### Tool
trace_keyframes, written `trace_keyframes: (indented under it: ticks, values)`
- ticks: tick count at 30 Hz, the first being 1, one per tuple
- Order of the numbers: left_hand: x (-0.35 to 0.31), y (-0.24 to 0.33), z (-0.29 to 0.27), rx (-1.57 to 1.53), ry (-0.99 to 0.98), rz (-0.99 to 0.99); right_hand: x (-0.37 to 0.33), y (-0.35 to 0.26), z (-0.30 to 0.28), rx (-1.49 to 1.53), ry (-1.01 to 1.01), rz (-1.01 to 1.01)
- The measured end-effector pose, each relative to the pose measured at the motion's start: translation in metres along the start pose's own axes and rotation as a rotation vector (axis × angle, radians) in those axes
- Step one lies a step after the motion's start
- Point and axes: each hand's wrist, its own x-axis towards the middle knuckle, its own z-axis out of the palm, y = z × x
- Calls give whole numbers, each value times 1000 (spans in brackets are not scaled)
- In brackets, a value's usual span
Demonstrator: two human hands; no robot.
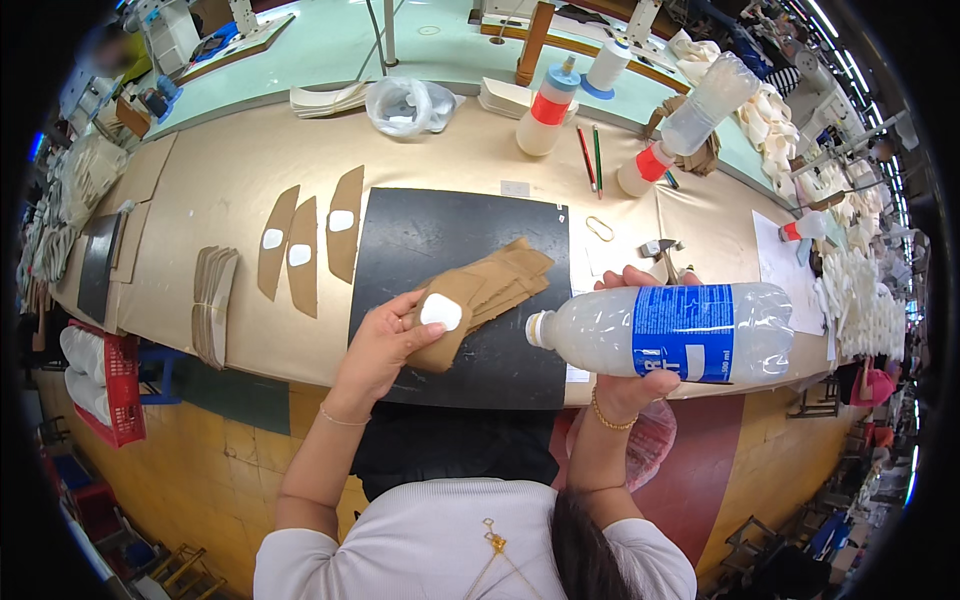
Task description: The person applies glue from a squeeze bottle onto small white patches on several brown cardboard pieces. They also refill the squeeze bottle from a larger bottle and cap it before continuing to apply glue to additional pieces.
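Note:
My left hand (385, 335) is closed on a stack of brown fabric pieces (490, 285), with the thumb on a white patch (440, 312) that lies on the top piece. Beneath the stack is a black board (450, 385). My right hand (640, 385) is wrapped round a plastic bottle (590, 335) with a blue label. The bottle is tilted onto its side, its white cap end pointing left at the stack. Left of the board lie three brown pieces (345, 220), each with a white patch on it.
A banded bundle of strips (212, 300) lies at the table's left. Farther back stand red-banded bottles (546, 110), one with an upturned bottle (710, 105) on it, near pencils (598, 160), a plastic bag (402, 106) and a hammer (660, 248). A red crate (125, 390) stands below left.

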Motion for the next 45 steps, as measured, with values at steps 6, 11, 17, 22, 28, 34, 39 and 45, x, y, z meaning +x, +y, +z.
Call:
trace_keyframes:
  ticks: [6,11,17,22,28,34,39,45]
  values:
    - [4,8,46,-16,-169,54,3,-2,23,-35,-24,-166]
    - [1,9,64,-73,-171,44,13,-3,-13,-120,-302,-146]
    - [-3,6,67,-82,-200,121,15,14,-12,-54,-436,-304]
    - [-4,1,66,-51,-193,105,13,21,1,-58,-297,-316]
    - [-5,3,62,-99,-167,117,19,13,-1,-67,-444,-282]
    - [-7,6,65,-151,-175,126,4,-12,33,-124,-188,29]
    - [-5,5,64,-154,-170,156,15,10,16,-168,-341,-278]
    - [-7,8,61,-190,-166,141,7,6,25,-121,-485,-317]
